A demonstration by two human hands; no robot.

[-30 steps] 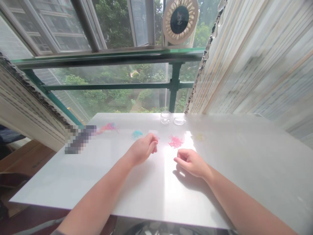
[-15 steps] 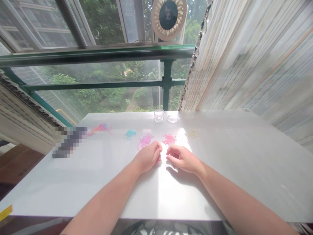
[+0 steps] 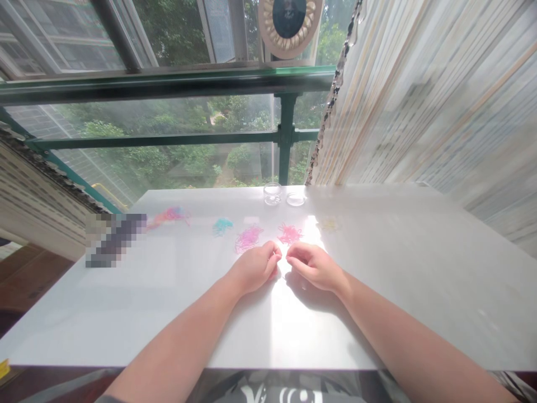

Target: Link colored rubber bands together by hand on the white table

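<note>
My left hand (image 3: pixel 258 268) is closed in a pinch above the white table (image 3: pixel 168 330), thumb against the curled fingers. Just to its right, my right hand (image 3: pixel 316 266) has thumb and forefinger pinched together, the tips almost meeting those of the left. Whatever lies between the fingers is too small and washed out by sunlight to make out. Beyond the hands lie a pile of pink rubber bands (image 3: pixel 289 234) and a pile of purple rubber bands (image 3: pixel 249 239). Farther left is a small turquoise pile (image 3: pixel 222 225), and a faint yellow pile (image 3: pixel 329 224) lies to the right.
At the table's back edge stand a clear round container (image 3: pixel 272 194) and a clear lid (image 3: pixel 296 199). A mixed-colour heap (image 3: pixel 172 215) lies at the back left beside a blurred dark object (image 3: pixel 117 240). A string curtain (image 3: pixel 403 101) hangs at the right, before a green railing (image 3: pixel 168 84).
The fingertips of my two hands have come closer together, and the right thumb and forefinger have narrowed their gap. The head view has tipped slightly downward. The piles stay put.
</note>
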